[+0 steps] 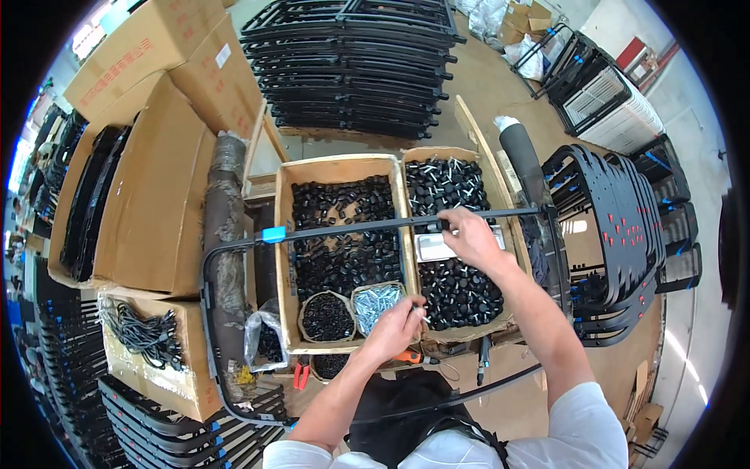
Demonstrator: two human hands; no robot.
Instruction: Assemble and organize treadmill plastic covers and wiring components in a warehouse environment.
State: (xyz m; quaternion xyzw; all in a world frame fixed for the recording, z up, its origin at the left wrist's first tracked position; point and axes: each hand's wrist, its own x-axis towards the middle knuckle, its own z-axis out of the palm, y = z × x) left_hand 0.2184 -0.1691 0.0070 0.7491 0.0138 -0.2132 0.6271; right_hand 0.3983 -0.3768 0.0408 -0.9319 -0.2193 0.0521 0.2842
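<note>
A large black tubular frame (351, 226) with rounded corners lies across the parts boxes in front of me. My right hand (473, 239) is at its far bar, fingers pinched around a small black cap (444, 224) against the tube. Over the near edge of the boxes, my left hand (394, 327) is closed on a small piece with a black end and a silvery shank (423, 314); its exact kind is partly hidden by the fingers. Below the right hand, a white tray (434, 247) lies among black-headed bolts (459, 295). A blue tag (273, 234) wraps the bar at left.
The left wooden box (285, 258) holds loose black caps, a round tub of small black parts (327, 316) and silver screws (378, 303). Red-handled pliers (301, 375) and a power driver (483, 359) are nearer me. Stacked frames (351, 70) and cartons (156, 187) surround the bench.
</note>
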